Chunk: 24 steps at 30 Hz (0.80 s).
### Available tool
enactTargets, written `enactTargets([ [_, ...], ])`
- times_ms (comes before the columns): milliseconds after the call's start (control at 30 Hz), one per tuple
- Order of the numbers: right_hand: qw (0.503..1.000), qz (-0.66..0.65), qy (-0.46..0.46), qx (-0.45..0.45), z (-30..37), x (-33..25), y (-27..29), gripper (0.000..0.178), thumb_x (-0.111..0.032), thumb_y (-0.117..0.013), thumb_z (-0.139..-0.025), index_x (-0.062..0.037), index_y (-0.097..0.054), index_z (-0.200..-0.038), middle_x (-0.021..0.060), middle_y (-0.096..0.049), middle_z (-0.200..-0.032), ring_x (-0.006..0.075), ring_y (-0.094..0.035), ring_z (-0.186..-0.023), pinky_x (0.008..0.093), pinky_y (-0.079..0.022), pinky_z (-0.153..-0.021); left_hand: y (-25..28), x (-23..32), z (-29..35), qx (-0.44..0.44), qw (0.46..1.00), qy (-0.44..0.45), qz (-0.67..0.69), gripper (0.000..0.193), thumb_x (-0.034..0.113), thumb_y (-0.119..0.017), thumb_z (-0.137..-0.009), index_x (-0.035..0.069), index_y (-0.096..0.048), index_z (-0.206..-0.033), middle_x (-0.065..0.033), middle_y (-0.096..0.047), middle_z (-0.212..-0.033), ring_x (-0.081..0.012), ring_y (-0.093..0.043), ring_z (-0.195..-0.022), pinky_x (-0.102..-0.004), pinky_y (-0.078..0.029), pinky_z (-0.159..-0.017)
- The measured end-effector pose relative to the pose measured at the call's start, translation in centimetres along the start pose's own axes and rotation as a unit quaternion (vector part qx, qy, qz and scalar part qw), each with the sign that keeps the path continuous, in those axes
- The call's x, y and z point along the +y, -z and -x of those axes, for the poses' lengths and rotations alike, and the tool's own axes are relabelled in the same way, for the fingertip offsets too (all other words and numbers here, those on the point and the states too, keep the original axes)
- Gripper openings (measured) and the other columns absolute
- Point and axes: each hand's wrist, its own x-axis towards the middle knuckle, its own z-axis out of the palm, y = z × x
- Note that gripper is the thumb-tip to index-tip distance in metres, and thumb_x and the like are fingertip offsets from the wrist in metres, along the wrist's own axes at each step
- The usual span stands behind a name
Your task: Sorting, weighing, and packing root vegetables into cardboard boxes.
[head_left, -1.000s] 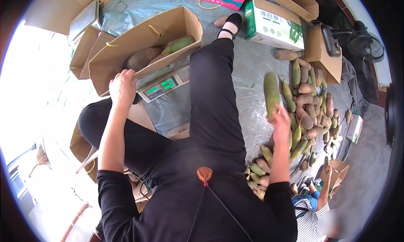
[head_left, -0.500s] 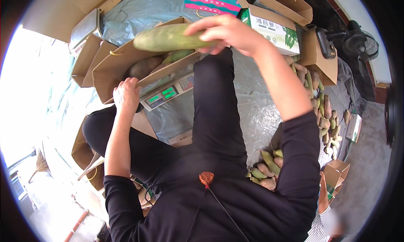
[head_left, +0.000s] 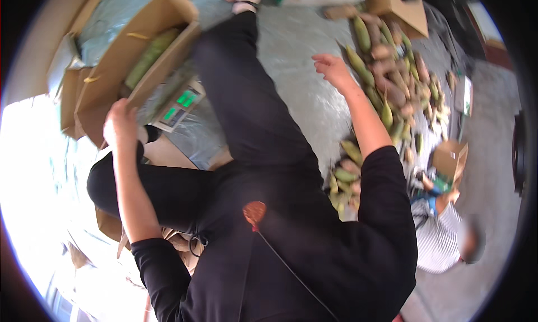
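The left grip (head_left: 120,123) sits at the near corner of the carton (head_left: 165,63), hold unclear; best brace that edge. The empty right grip (head_left: 332,71), fingers spread, should take root vegetables (head_left: 386,78) mid-length.

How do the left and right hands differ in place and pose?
Place: the left hand is at the near end of the open cardboard box; the right hand is over the grey sheet, left of the vegetable pile.
Pose: the left hand's fingers look curled at the box, though blur hides the exact grip; the right hand is open, fingers extended, holding nothing.
Shared: both are bare.
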Motion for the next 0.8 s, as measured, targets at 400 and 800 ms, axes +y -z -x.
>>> enactTargets([
  [400, 0.828, 0.060, -0.505, -0.237, 33.9, 35.2, 1.8, 0.018, -0.013, -0.048, -0.085, -0.0175, -0.060, -0.097, 0.0009, -0.058, -0.080, 0.0184, -0.059, -0.073, 0.0375, -0.047, -0.054, -3.4, -0.6, -1.8, -0.039, 0.996, -0.064, 0.040, 0.027, 0.018, -0.060, -0.081, 0.003, -0.059, -0.103, -0.0188, -0.063, -0.092, -0.0358, -0.060, -0.085, -0.0407, -0.046, -0.073],
  [800, 0.885, 0.265, -0.381, -0.027, 29.9, 33.1, -3.5, 0.025, -0.015, -0.053, -0.079, -0.0115, -0.062, -0.102, 0.0158, -0.061, -0.103, 0.0341, -0.059, -0.095, 0.0424, -0.048, -0.081, -1.4, -1.2, -1.5, -0.067, 0.997, -0.018, 0.032, 0.025, 0.017, -0.060, -0.080, 0.002, -0.059, -0.101, -0.0183, -0.063, -0.086, -0.0337, -0.061, -0.079, -0.0394, -0.046, -0.072],
])
